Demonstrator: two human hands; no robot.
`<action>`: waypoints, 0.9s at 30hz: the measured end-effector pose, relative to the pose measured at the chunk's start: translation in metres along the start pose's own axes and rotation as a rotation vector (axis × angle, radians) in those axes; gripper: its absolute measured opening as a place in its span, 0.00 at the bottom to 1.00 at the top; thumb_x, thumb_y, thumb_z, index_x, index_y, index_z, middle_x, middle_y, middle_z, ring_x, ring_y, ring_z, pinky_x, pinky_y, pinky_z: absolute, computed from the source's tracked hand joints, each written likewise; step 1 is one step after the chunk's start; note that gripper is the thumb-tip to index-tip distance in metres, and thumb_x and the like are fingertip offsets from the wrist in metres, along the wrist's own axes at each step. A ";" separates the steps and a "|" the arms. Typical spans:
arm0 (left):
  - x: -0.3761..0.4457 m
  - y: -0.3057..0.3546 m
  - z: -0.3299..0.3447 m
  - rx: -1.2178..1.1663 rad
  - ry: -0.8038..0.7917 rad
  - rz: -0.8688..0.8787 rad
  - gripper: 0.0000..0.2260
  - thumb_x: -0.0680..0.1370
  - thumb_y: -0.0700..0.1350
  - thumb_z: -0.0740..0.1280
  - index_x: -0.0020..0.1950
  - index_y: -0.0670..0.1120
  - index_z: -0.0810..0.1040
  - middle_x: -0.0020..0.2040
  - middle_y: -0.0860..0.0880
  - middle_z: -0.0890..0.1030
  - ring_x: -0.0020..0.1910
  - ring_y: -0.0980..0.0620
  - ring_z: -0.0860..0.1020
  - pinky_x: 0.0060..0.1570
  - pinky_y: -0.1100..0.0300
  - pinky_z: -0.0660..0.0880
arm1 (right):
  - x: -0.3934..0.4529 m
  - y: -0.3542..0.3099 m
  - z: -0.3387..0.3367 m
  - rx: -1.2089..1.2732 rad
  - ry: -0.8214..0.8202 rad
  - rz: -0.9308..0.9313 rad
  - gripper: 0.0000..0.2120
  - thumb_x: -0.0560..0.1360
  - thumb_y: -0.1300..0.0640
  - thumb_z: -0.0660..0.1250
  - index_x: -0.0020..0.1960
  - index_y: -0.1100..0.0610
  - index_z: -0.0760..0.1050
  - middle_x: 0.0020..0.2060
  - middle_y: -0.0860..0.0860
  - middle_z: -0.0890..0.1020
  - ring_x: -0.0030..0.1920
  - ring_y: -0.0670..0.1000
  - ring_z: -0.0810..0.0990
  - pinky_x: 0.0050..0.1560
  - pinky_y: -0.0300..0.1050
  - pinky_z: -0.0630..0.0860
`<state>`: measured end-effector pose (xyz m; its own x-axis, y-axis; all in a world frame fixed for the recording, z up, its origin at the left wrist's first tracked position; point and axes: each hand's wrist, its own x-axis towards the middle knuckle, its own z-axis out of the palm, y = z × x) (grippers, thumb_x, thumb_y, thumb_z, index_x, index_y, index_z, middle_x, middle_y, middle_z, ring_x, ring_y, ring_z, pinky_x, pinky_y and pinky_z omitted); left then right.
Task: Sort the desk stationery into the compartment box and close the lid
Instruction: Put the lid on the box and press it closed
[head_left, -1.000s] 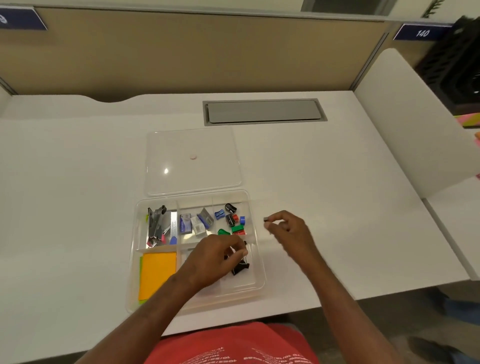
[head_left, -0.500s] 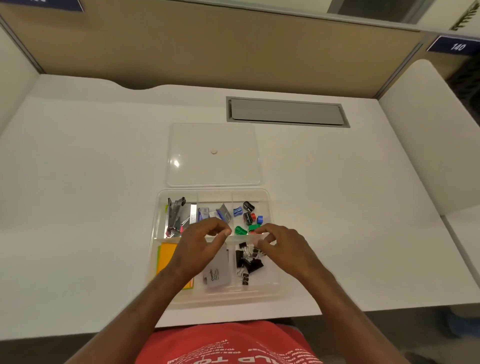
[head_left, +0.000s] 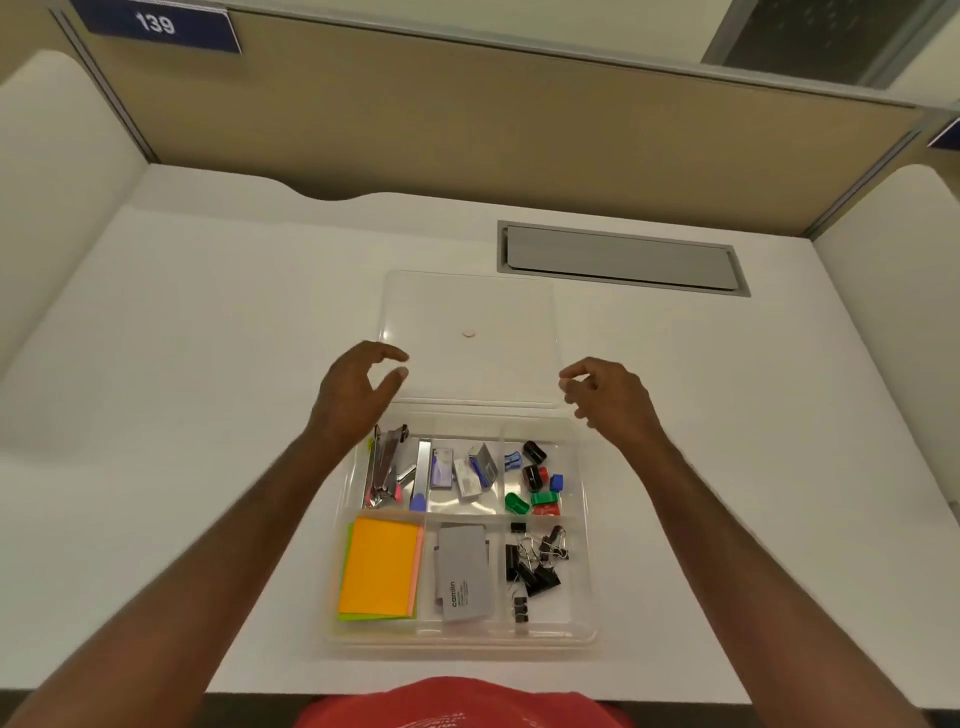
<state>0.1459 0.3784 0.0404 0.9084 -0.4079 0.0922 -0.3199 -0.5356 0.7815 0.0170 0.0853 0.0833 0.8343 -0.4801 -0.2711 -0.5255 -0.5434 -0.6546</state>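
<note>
White laminate, the desk (head_left: 182, 415) is the largest thing in view and offers plenty of bare room to either side of the work, with fabric partition walls closing it off at the back and sides and a grey cable hatch (head_left: 621, 258) set flush beyond the lid. Next in size, the compartment box (head_left: 582, 571) sits near the front edge, its six cells filled: a stapler and ruler, small staple boxes, sharpeners, sticky notes, a grey card and black binder clips. No loose stationery shows on the desk, so I judge the sorting done and only the closing left.

Just behind the box, touching or nearly touching its far rim, the clear lid (head_left: 467, 306) lies flat. It looks like thin moulded plastic: light, fairly stiff but likely to flex if lifted by one corner, and smooth enough to slip (the glossy desk will not help a fingertip get under it). The sensible hold is at its two near corners or side edges, one hand each.

Both hands are empty and half curled, well apart. The left hand (head_left: 353, 395) hovers at the lid's near left corner, thumb and fingers parted; the right hand (head_left: 613, 397) hovers at the near right corner. Whether either touches the lid I cannot tell.
</note>
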 end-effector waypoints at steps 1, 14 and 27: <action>0.011 -0.005 -0.001 -0.008 0.012 -0.055 0.09 0.79 0.45 0.69 0.58 0.47 0.80 0.58 0.50 0.81 0.58 0.48 0.78 0.58 0.48 0.75 | 0.012 -0.003 0.001 0.003 0.008 0.017 0.08 0.77 0.49 0.67 0.52 0.49 0.81 0.45 0.51 0.85 0.45 0.53 0.84 0.53 0.57 0.81; 0.104 -0.039 0.011 -0.253 0.021 -0.636 0.16 0.78 0.46 0.68 0.61 0.37 0.79 0.61 0.34 0.79 0.61 0.33 0.77 0.64 0.38 0.74 | 0.122 0.002 0.010 0.268 0.020 0.405 0.12 0.75 0.59 0.69 0.54 0.66 0.80 0.39 0.59 0.81 0.31 0.54 0.77 0.33 0.45 0.76; 0.122 -0.026 0.026 -0.259 0.144 -0.782 0.09 0.75 0.39 0.64 0.34 0.40 0.73 0.35 0.42 0.72 0.38 0.45 0.71 0.40 0.54 0.66 | 0.136 0.000 0.015 0.648 -0.140 0.589 0.24 0.81 0.37 0.54 0.49 0.57 0.74 0.32 0.53 0.75 0.24 0.46 0.64 0.21 0.33 0.61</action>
<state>0.2578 0.3236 0.0150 0.8737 0.1187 -0.4718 0.4733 -0.4311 0.7682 0.1332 0.0300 0.0361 0.4934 -0.4470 -0.7461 -0.7136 0.2825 -0.6411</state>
